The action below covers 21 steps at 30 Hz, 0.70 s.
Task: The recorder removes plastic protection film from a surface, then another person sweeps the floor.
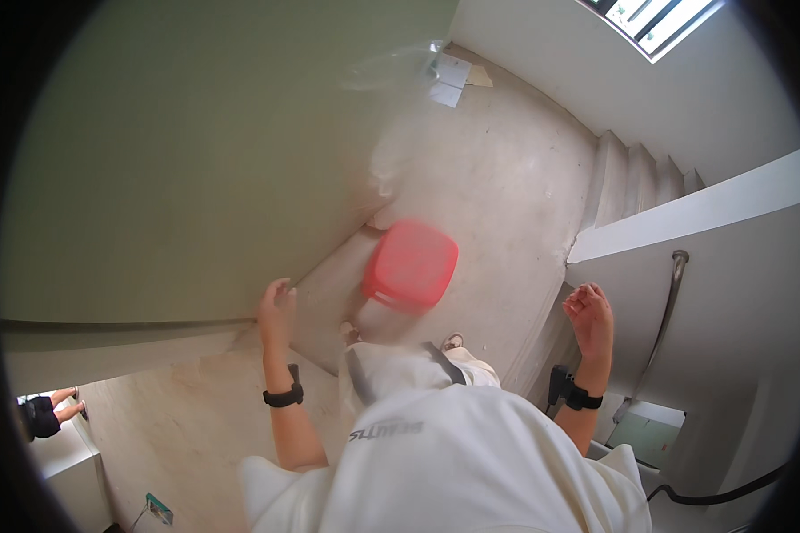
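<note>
My left hand (277, 316) is raised beside the lower corner of a large green panel (173, 166). Its fingers are bent and a little apart, and I see nothing in them; whether they touch the panel edge is unclear. Out to the right, my right hand (588, 310) hangs before a pale wall with its fingers loosely curled and no object visible in it. Each wrist wears a black strap with a small device. Between the hands, in front of my feet, stands a red plastic stool or bin (413, 263), partly blurred.
Concrete steps (630, 180) rise at the upper right behind a white-topped low wall (693, 203). A metal pipe (670, 293) runs down that wall. Papers (450, 80) lie on the floor (507, 166). At lower left, another person's legs (70, 404) show near a white cabinet (73, 480).
</note>
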Tool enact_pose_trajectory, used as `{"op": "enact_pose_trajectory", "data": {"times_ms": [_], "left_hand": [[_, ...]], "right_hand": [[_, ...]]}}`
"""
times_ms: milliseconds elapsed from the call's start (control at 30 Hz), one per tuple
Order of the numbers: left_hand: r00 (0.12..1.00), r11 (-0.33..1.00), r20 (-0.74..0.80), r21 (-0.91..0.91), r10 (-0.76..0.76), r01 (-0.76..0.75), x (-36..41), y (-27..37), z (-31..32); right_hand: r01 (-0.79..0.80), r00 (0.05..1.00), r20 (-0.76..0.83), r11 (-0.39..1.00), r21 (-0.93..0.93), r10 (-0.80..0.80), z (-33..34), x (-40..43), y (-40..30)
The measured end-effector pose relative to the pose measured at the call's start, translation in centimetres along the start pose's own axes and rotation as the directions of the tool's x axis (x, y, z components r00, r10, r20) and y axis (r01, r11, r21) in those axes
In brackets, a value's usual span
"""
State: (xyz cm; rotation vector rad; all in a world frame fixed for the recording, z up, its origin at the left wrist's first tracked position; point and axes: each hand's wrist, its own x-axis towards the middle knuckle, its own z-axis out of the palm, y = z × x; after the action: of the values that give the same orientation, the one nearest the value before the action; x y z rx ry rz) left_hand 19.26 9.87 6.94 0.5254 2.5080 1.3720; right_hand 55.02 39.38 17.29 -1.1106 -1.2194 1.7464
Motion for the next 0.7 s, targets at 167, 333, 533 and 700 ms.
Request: {"op": "enact_pose_trajectory", "data": {"times_ms": [167, 333, 533, 700], "left_hand": [[0.781, 0.855, 0.420, -0.444, 0.461, -0.266, -3.4, 17.6, 9.3], [0.209, 0.104, 0.109, -0.994, 0.972, 0.033, -9.0, 37.2, 13.2], [0.104, -0.057, 0.035, -0.639, 0.994, 0.767, -16.3, 48.7, 14.6], [0.160, -0.155, -0.039, -0.541, 0.986, 0.827, -14.1, 50.1, 18.7]], "right_hand": [[-0.026, 0.999, -0.033, 0.995, 0.097, 0.030, -8.7, 0.5, 0.1], [0.009, 0.962, -0.270, 0.988, 0.155, 0.034, -17.4, 0.3, -0.1], [-0.022, 0.975, -0.207, 0.958, 0.284, 0.083, -20.0, 5.2, 0.0], [-0.108, 0.994, 0.038, 0.950, 0.293, 0.101, -15.7, 11.8, -3.9]]}}
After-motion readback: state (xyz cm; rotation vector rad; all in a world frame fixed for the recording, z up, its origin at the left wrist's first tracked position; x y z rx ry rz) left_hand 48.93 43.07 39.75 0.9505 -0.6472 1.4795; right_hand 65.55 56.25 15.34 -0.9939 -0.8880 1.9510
